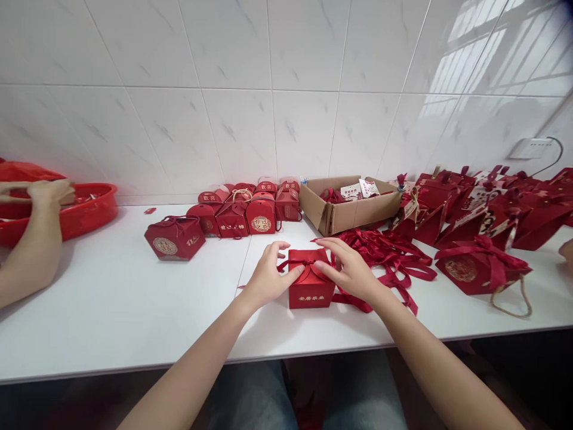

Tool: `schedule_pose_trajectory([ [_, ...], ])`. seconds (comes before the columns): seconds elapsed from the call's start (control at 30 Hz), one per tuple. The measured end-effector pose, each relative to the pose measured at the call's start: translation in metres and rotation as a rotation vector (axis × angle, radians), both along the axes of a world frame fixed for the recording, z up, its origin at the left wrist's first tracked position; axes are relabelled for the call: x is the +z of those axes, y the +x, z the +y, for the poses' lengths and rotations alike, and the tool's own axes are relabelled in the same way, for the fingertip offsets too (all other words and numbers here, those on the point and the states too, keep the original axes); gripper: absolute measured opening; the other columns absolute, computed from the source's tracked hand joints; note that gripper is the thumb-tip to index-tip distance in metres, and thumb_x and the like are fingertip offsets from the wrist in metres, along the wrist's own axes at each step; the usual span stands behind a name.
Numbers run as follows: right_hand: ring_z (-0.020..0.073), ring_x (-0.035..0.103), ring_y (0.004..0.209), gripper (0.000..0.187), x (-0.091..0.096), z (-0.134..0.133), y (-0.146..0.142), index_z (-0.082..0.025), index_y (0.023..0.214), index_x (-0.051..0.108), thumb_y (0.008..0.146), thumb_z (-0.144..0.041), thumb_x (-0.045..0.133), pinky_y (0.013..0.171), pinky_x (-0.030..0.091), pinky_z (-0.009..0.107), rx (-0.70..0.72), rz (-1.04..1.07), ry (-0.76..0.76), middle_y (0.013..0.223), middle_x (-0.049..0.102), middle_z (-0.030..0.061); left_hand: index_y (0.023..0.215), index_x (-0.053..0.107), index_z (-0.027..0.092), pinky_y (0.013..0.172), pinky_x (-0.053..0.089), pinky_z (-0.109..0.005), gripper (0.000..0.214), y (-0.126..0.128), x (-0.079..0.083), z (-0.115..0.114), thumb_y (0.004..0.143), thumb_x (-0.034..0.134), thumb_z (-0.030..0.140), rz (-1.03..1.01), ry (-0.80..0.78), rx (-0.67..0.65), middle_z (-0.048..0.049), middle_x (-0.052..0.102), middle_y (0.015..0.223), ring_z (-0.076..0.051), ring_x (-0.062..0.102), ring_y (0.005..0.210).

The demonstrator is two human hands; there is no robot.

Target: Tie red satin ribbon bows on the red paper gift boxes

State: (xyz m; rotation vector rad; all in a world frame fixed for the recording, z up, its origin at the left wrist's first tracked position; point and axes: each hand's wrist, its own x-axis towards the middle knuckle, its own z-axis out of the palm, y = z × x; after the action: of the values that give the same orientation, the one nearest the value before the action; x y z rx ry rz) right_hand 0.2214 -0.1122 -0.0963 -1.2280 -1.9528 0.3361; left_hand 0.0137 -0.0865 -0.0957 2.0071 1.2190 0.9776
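Observation:
A small red gift box with gold lettering stands on the white table in front of me. My left hand grips its left top edge, thumb pressed at the folded lid. My right hand holds the right side, fingers pinching the red ribbon tied across the top. Both hands are closed on the box and ribbon.
A pile of loose red ribbons lies right of the box. Finished red boxes line the wall; one sits apart. A cardboard box and larger red bags stand right. Another person's arm reaches a red basin.

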Motion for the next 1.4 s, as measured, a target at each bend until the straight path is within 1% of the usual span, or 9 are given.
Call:
schedule_pose_trajectory([
  [0.1, 0.0217, 0.058, 0.099, 0.042, -0.007, 0.001, 0.007, -0.02, 0.113, 0.056, 0.085, -0.05, 0.05, 0.081, 0.046, 0.034, -0.13, 0.078, -0.128, 0.114, 0.059, 0.0102, 0.097, 0.046, 0.022, 0.076, 0.046, -0.034, 0.039, -0.005, -0.002, 0.002, 0.077, 0.055, 0.054, 0.046, -0.041, 0.064, -0.0059, 0.055, 0.102, -0.02, 0.055, 0.089],
  [0.17, 0.0181, 0.058, 0.079, 0.04, -0.01, 0.0, 0.011, -0.018, 0.093, 0.06, 0.083, -0.055, 0.05, 0.067, 0.045, 0.03, -0.119, 0.102, -0.263, 0.091, 0.063, 0.0063, 0.083, 0.046, 0.021, 0.07, 0.043, -0.031, 0.038, -0.006, -0.002, 0.004, 0.08, 0.048, 0.059, 0.068, -0.092, 0.052, -0.0013, 0.055, 0.084, -0.017, 0.052, 0.075],
  [0.3, 0.0099, 0.039, 0.053, 0.046, -0.01, -0.002, 0.012, -0.018, 0.06, 0.043, 0.083, -0.058, 0.047, 0.05, 0.032, 0.024, 0.015, 0.206, -0.389, 0.057, 0.041, -0.0038, 0.066, 0.041, 0.019, 0.059, 0.036, -0.027, 0.044, -0.002, -0.005, 0.008, 0.083, 0.04, 0.06, 0.036, -0.179, -0.001, 0.0023, 0.046, 0.065, -0.014, 0.044, 0.061],
  [0.53, 0.0075, 0.035, 0.053, 0.043, -0.004, 0.002, 0.013, -0.018, 0.059, 0.038, 0.082, -0.05, 0.054, 0.053, 0.029, 0.022, 0.155, 0.472, -0.431, 0.058, 0.037, -0.0054, 0.059, 0.031, 0.019, 0.054, 0.027, -0.025, 0.04, 0.004, -0.003, 0.007, 0.085, 0.042, 0.048, -0.038, -0.121, -0.026, 0.0045, 0.03, 0.057, -0.011, 0.032, 0.054],
  [0.8, 0.0083, 0.045, 0.052, 0.039, -0.016, 0.0, 0.015, -0.018, 0.063, 0.042, 0.084, -0.048, 0.054, 0.052, 0.033, 0.022, 0.196, 0.565, -0.537, 0.058, 0.05, -0.0032, 0.059, 0.035, 0.019, 0.053, 0.029, -0.025, 0.037, -0.003, -0.001, 0.009, 0.083, 0.046, 0.044, -0.066, -0.185, -0.06, 0.004, 0.035, 0.058, -0.011, 0.034, 0.054],
  [0.97, 0.0078, 0.039, 0.04, 0.044, -0.022, 0.005, 0.025, -0.019, 0.066, 0.043, 0.082, -0.058, 0.051, 0.045, 0.031, 0.021, 0.204, 0.498, -0.78, 0.044, 0.043, -0.0059, 0.059, 0.036, 0.019, 0.055, 0.031, -0.024, 0.037, -0.004, -0.005, 0.011, 0.082, 0.047, 0.046, -0.063, -0.194, -0.06, 0.0046, 0.036, 0.058, -0.01, 0.036, 0.055],
  [1.1, 0.0087, 0.045, 0.046, 0.051, -0.026, 0.007, 0.033, -0.017, 0.058, 0.044, 0.083, -0.062, 0.045, 0.05, 0.037, 0.023, 0.281, 0.562, -0.914, 0.05, 0.048, -0.0017, 0.061, 0.038, 0.018, 0.057, 0.033, -0.024, 0.037, -0.005, -0.007, 0.012, 0.082, 0.047, 0.047, -0.073, -0.202, -0.065, 0.0046, 0.039, 0.06, -0.01, 0.038, 0.057],
  [1.27, 0.0095, 0.054, 0.062, 0.03, -0.017, 0.004, 0.039, -0.015, 0.07, 0.058, 0.079, -0.043, 0.064, 0.06, 0.041, 0.022, 0.376, 0.825, -0.861, 0.066, 0.056, 0.0003, 0.062, 0.039, 0.018, 0.056, 0.032, -0.024, 0.035, -0.005, -0.007, 0.013, 0.082, 0.049, 0.046, -0.063, -0.195, -0.051, 0.0048, 0.038, 0.061, -0.01, 0.036, 0.056],
  [1.4, 0.0105, 0.056, 0.071, 0.017, -0.003, 0.003, 0.04, -0.017, 0.075, 0.063, 0.078, -0.033, 0.068, 0.073, 0.043, 0.025, 0.44, 0.935, -0.738, 0.074, 0.059, 0.0006, 0.062, 0.04, 0.018, 0.056, 0.032, -0.024, 0.034, -0.007, -0.009, 0.014, 0.082, 0.049, 0.044, -0.035, -0.147, -0.038, 0.0048, 0.037, 0.06, -0.01, 0.036, 0.056],
])
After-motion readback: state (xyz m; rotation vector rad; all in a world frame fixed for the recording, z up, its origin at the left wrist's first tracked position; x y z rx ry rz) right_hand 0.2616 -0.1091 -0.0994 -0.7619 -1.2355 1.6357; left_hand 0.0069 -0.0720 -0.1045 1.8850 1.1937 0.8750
